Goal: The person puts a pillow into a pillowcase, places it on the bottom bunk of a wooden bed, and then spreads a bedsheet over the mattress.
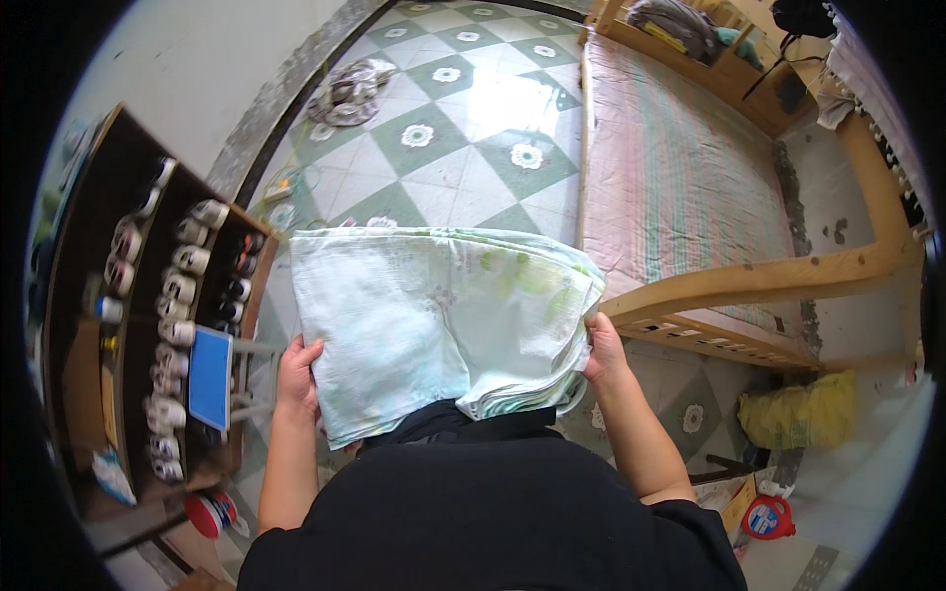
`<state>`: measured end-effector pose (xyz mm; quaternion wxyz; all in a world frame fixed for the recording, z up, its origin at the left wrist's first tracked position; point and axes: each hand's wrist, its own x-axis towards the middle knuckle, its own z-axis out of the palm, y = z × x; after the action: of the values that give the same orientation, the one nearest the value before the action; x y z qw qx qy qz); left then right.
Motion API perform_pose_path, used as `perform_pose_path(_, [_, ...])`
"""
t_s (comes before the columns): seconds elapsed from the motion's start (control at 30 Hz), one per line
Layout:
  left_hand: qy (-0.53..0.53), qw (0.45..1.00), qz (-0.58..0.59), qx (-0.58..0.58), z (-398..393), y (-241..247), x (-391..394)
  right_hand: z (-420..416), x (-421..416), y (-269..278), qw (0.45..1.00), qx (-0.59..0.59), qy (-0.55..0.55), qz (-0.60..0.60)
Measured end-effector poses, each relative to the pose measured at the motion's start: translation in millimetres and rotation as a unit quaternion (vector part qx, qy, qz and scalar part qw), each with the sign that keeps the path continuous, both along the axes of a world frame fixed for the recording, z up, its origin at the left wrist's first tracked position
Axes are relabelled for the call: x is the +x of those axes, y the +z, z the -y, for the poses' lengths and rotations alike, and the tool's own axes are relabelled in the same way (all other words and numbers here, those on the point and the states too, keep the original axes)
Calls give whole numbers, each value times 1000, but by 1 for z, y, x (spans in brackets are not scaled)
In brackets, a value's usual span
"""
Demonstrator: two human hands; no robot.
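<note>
A folded pale green cloth [384,332], printed with leaves and small purple marks, spreads in front of my body. My left hand [299,373] grips its left edge, thumb on top and fingers beneath. At the opposite side, my right hand [606,347] holds the cloth's right edge. Several folded layers show at the lower right of the bundle, near my waist. The fingers under the cloth are partly hidden.
To the left stands a shelf [244,214] with rows of shoes and a blue-topped folding stool [210,377] before it. A wooden bunk bed [739,284] with a striped mattress [687,162] is at the right. Crumpled fabric [353,92] lies on the tiled floor [436,192].
</note>
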<state>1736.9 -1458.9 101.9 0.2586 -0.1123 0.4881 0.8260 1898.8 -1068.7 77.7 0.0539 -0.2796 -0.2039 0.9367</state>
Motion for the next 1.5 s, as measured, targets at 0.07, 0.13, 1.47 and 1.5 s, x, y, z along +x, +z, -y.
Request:
perform_pose_path(0.07, [-36,999,-10,-22,-34,-4,-56,-10,-34,12,1000,5,-26,-2])
perform_pose_path(0.13, [-100,988,-75,-87,-87,4,-101,-18,-59,22,999,12,-41,-13])
perform_pose_path(1.47, [-461,871,153,78,-860,15,-665,-600,-357,89,828,267,-446,209])
perform_pose_path(1.5, [-468,863,165,92,-868,16,-670,-612,-357,94,813,283,-460,218])
